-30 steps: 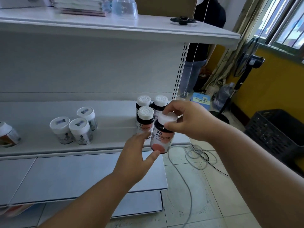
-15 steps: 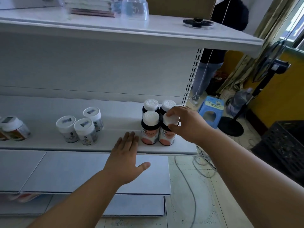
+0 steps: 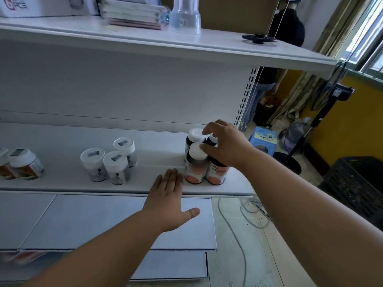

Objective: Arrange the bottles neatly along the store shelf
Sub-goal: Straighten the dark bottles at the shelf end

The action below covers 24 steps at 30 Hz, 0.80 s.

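Where the white shelf [image 3: 62,185] ends on the right, four dark bottles [image 3: 194,166] with white caps stand upright in a tight two-by-two block. Right hand [image 3: 226,145]: fingers spread loosely over the caps of the right-hand pair, palm hiding the front-right cap; whether it grips cannot be told. Left hand [image 3: 169,195]: flat and empty, fingertips on the shelf edge just left of the block. Three white jars [image 3: 108,160] cluster further left, well apart.
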Tool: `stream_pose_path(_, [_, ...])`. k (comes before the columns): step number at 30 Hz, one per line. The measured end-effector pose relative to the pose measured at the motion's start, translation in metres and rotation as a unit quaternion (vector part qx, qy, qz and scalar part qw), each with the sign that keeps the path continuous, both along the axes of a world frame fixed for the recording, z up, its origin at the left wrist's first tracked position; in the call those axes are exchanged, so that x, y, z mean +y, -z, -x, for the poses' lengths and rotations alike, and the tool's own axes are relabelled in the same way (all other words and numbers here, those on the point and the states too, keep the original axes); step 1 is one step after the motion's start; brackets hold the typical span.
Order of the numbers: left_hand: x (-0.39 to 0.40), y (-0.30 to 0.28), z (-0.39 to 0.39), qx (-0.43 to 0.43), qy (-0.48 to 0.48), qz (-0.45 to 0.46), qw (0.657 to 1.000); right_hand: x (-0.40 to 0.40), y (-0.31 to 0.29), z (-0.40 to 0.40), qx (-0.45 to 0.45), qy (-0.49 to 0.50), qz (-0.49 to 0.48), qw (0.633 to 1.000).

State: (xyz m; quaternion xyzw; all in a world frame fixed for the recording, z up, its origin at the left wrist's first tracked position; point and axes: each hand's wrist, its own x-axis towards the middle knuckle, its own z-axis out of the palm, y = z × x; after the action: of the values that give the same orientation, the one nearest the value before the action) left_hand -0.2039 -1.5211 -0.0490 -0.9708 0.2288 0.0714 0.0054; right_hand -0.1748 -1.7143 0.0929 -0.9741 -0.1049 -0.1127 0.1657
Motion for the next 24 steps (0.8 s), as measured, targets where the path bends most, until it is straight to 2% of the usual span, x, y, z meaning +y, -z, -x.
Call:
stream_pose_path(4, [0.001, -0.004, 0.001, 0.009, 0.000, -0.005, 1.000, 0.011, -0.009, -0.030, 0.046, 0.013, 0.009, 0.999])
stream_pose_path(9, [0.001, -0.003, 0.002, 0.007, 0.001, -0.003, 1.000, 0.025, -0.015, -0.055, 0.109, 0.014, 0.107, 0.988])
stream_pose_path(13, [0.001, -0.004, 0.001, 0.018, 0.000, -0.005, 1.000, 0.033, -0.012, -0.063, 0.105, 0.025, 0.130, 0.986])
stream_pose_path(15, [0.001, -0.004, 0.001, 0.020, 0.000, -0.005, 1.000, 0.032, -0.009, -0.065, 0.090, 0.028, 0.112, 0.989])
stream_pose_path(18, [0.001, -0.006, 0.002, 0.023, -0.002, -0.002, 1.000, 0.028, -0.008, -0.060, 0.050, 0.017, 0.036, 0.998])
stream_pose_path(24, [0.001, -0.010, 0.002, 0.033, -0.005, 0.015, 0.999, 0.032, -0.032, -0.019, -0.083, -0.003, -0.090, 0.992])
